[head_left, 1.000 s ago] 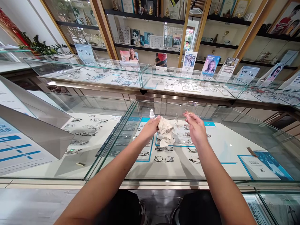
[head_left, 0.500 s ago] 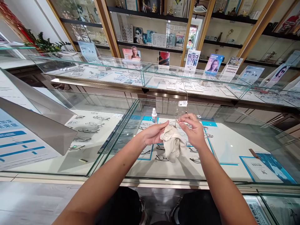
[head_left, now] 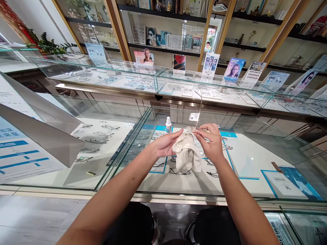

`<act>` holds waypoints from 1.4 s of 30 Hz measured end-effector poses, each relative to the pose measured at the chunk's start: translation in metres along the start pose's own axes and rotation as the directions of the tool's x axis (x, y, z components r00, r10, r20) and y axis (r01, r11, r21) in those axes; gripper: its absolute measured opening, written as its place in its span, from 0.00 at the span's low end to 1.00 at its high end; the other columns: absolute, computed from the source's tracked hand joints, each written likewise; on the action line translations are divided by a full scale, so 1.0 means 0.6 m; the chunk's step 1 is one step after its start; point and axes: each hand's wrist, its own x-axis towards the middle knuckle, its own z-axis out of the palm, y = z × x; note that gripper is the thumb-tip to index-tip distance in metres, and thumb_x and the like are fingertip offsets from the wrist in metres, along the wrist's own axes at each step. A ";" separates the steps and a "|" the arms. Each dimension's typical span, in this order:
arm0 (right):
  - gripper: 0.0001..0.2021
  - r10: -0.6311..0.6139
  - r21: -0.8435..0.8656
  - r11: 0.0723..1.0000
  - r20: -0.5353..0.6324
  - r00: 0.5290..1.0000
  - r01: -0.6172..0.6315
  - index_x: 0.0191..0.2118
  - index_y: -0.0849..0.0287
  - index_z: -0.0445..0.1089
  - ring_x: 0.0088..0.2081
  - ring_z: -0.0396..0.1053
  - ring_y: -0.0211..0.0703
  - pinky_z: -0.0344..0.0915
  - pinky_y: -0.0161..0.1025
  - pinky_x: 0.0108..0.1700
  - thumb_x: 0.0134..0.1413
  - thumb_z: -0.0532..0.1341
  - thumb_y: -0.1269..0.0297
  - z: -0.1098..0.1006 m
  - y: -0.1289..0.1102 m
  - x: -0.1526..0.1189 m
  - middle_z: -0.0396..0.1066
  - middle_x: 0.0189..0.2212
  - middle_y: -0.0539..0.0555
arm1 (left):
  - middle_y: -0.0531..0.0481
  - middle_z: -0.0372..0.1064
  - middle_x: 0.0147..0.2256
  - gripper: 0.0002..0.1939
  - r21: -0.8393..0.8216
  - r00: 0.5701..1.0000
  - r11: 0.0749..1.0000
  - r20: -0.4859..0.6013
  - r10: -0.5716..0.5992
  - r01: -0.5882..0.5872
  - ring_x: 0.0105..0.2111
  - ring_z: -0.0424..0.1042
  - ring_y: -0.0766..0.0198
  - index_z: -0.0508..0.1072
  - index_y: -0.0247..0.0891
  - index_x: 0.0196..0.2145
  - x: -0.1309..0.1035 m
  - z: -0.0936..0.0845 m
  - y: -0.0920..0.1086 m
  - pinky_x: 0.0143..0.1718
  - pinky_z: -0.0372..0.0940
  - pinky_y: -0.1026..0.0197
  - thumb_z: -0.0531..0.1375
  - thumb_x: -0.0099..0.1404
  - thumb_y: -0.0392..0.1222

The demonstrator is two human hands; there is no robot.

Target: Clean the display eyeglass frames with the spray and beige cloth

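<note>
Over the glass counter, my left hand (head_left: 167, 143) is closed on a cream cleaning cloth (head_left: 186, 153) that hangs down in folds from it. To its right, my right hand (head_left: 211, 141) pinches a thin-rimmed pair of eyeglasses (head_left: 190, 129) between thumb and fingers. The cloth's top edge meets the glasses, and the lenses are mostly hidden behind it. One slim temple points upward and carries a white price tag (head_left: 194, 116). Just beyond my left hand, a small white bottle (head_left: 168, 125) stands upright on the counter.
Inside the glass display case (head_left: 158, 187) under my hands lie several eyeglasses. A folded sign (head_left: 30, 146) leans in at the left. Behind runs a second glass case (head_left: 178, 89) topped with upright cards. A brochure (head_left: 288, 183) lies at the right.
The glasses have tilted, so the temple and price tag have swung a little left and down. The cloth has shifted slightly left and up against the frame.
</note>
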 end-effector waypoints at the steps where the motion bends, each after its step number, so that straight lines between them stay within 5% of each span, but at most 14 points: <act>1: 0.09 -0.022 -0.041 0.999 -0.004 1.000 0.021 0.45 0.43 0.83 0.45 0.65 0.52 0.63 0.51 0.50 0.66 0.64 0.62 0.001 0.002 -0.001 0.75 0.40 0.54 | 0.40 0.80 0.37 0.22 -0.007 1.000 1.000 0.022 0.018 -0.017 0.31 0.80 0.60 0.76 0.29 0.51 -0.003 0.004 0.002 0.33 0.73 0.62 0.55 0.76 0.52; 10: 0.08 -0.143 -0.212 0.968 -0.022 0.990 0.135 0.43 0.49 0.82 0.43 0.66 0.49 0.63 0.49 0.47 0.66 0.63 0.66 0.005 0.006 -0.005 0.75 0.38 0.55 | 0.35 0.80 0.46 0.27 -0.025 0.981 0.983 0.055 0.184 -0.182 0.41 0.81 0.56 0.69 0.28 0.63 -0.005 0.028 0.005 0.47 0.72 0.57 0.46 0.79 0.49; 23: 0.09 -0.130 -0.205 0.971 -0.008 0.992 0.125 0.43 0.49 0.82 0.43 0.65 0.49 0.62 0.49 0.47 0.67 0.62 0.66 0.004 0.003 -0.006 0.75 0.38 0.54 | 0.37 0.80 0.46 0.25 0.004 0.976 0.979 0.071 0.205 -0.206 0.44 0.80 0.56 0.72 0.30 0.60 0.002 0.017 0.000 0.50 0.71 0.56 0.48 0.79 0.50; 32: 0.09 -0.078 -0.109 0.992 -0.153 0.985 0.062 0.45 0.48 0.82 0.40 0.66 0.48 0.64 0.48 0.43 0.66 0.64 0.65 -0.003 -0.001 0.000 0.74 0.36 0.54 | 0.36 0.80 0.45 0.24 0.042 0.990 0.989 0.009 0.144 -0.144 0.40 0.80 0.58 0.74 0.28 0.58 0.006 0.003 0.001 0.45 0.72 0.59 0.52 0.78 0.49; 42: 0.11 -0.302 -0.166 0.932 0.131 0.944 0.321 0.45 0.49 0.81 0.43 0.65 0.48 0.63 0.47 0.46 0.65 0.63 0.71 0.007 -0.034 -0.020 0.75 0.36 0.54 | 0.42 0.78 0.29 0.18 0.184 0.984 0.981 -0.174 -0.023 0.056 0.25 0.76 0.61 0.78 0.28 0.38 -0.004 -0.015 0.023 0.27 0.71 0.62 0.61 0.72 0.49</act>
